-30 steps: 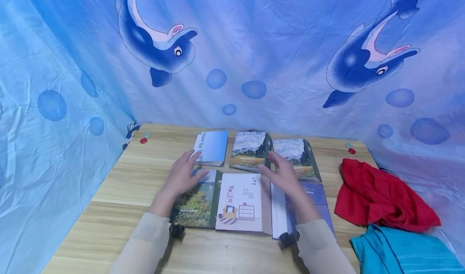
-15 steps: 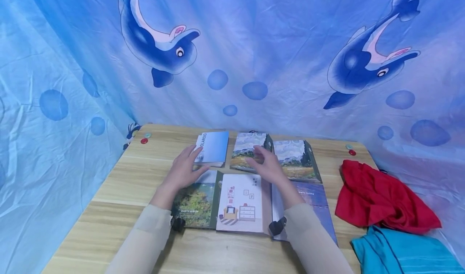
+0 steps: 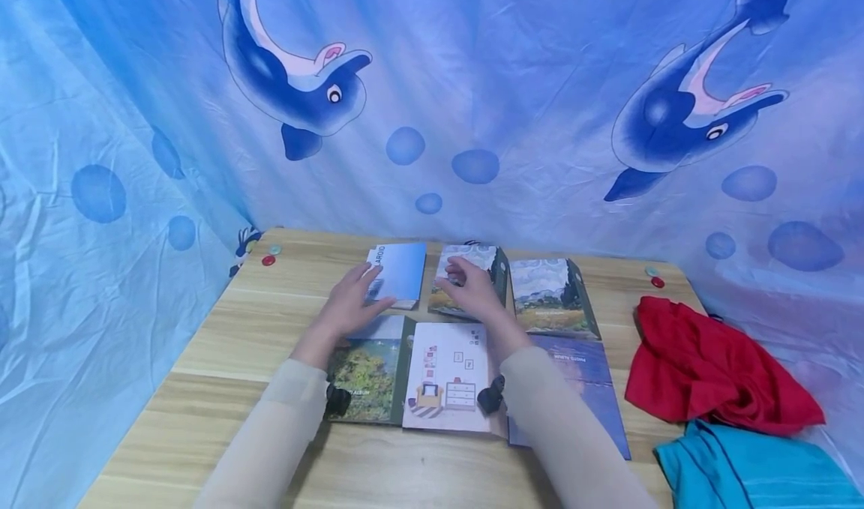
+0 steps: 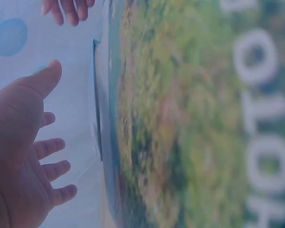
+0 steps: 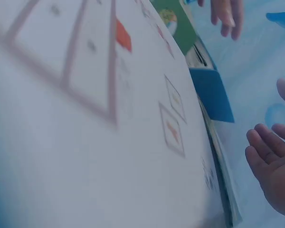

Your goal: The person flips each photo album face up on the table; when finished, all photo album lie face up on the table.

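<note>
In the head view my left hand (image 3: pixel 347 303) is over the left side of a blue Polaroid album (image 3: pixel 405 273), fingers spread. My right hand (image 3: pixel 471 293) is over a landscape-painting album (image 3: pixel 489 269) in the back row, partly covering it; its fingers bend loosely around nothing. In the left wrist view the left thumb and fingers (image 4: pixel 54 147) are apart, close to a green photo album (image 4: pixel 175 118). The right wrist view has relaxed right fingers (image 5: pixel 263 147) beyond a white album (image 5: pixel 147 161) with a drawn room on its cover.
A second landscape album (image 3: pixel 550 299) lies at the back right, and a purple-blue photo album (image 3: pixel 587 396) at the front right. Red cloth (image 3: pixel 715 366) and teal cloth (image 3: pixel 756 464) lie by the table's right edge. A dolphin curtain (image 3: pixel 540 82) hangs behind the table (image 3: pixel 223 366).
My right hand has moved left, from the gap between the two landscape albums to over the middle one. The left hand has shifted slightly right. The albums stay in place.
</note>
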### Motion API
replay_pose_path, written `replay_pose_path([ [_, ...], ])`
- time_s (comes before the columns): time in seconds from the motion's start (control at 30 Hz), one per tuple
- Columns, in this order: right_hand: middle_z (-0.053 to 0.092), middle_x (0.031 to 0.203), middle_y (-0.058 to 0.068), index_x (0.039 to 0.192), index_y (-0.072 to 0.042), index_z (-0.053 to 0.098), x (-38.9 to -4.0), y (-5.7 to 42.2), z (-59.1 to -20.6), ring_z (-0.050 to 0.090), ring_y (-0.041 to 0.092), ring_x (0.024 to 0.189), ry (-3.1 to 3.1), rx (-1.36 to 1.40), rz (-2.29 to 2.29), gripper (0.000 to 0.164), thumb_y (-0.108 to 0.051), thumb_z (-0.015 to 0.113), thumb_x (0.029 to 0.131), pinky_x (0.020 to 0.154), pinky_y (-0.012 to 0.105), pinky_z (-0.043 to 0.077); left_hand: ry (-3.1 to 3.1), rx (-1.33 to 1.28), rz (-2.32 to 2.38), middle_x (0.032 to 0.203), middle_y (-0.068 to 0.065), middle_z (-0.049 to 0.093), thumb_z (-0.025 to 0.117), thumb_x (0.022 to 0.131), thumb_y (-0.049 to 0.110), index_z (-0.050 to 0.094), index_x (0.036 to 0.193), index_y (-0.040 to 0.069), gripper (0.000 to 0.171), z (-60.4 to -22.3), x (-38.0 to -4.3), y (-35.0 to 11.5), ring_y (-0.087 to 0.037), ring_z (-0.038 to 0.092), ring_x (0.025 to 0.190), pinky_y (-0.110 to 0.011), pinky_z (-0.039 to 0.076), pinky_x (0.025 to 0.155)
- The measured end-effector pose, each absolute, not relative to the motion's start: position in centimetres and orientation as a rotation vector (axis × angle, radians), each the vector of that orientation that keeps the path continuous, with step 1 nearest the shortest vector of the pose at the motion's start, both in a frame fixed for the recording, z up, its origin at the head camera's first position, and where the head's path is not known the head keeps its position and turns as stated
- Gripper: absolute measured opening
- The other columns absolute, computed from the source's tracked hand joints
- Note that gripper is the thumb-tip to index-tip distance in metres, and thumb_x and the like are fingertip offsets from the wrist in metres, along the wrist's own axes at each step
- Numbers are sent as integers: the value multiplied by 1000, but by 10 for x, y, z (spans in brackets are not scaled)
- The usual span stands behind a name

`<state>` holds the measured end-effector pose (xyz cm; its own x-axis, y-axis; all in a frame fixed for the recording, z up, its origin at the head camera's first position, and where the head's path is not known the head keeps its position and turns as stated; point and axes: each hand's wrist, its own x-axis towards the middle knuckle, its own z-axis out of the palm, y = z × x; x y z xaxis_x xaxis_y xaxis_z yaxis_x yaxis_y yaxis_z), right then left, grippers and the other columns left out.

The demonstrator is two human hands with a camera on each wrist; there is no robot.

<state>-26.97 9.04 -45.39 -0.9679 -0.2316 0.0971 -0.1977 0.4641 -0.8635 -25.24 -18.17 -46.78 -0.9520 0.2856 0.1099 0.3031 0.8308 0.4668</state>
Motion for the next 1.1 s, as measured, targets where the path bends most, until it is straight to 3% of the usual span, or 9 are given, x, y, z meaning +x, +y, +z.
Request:
replay_pose_path([
  [0.17,60,137,18,148,-3,47,-276,73,-459,59,32,126,2652,-398,-1572,61,-25,71,97,108,44,48,-2976,-480,-805,163,-21,26,62,97,53,35,158,8,81,-469,-259,-176,-41,23,150,-62,23,119],
  [0.33,54,147,15,155,-2,38,-276,62,-464,53,31,133,2583,-369,-1507,69,-31,67,99,111,45,44,-2979,-478,-820,162,-23,27,65,96,48,36,156,6,79,-469,-262,-172,-43,23,149,-63,23,119],
  [0.5,50,151,16,156,0,33,-276,57,-471,50,33,136,2515,-324,-1514,76,-27,71,97,114,44,41,-3009,-460,-846,162,-24,26,68,95,46,37,156,5,81,-470,-263,-171,-45,22,149,-62,20,120],
  [0.8,60,138,20,150,1,44,-284,44,-483,63,32,121,2432,-314,-1578,69,-18,76,92,95,36,57,-3041,-410,-962,163,-25,23,71,92,48,36,156,4,85,-480,-266,-170,-44,22,149,-60,21,120],
  [0.97,68,127,17,142,-2,56,-288,40,-486,67,29,114,2481,-324,-1535,54,-17,74,93,92,35,58,-3043,-440,-964,162,-27,25,69,94,48,37,154,-1,84,-485,-267,-170,-44,23,149,-57,21,121],
  [1.1,68,125,17,142,-3,56,-288,38,-485,67,29,113,2476,-296,-1529,54,-17,75,93,93,36,57,-3049,-419,-948,162,-26,24,70,94,46,38,154,-1,83,-486,-266,-168,-44,22,150,-56,22,122],
])
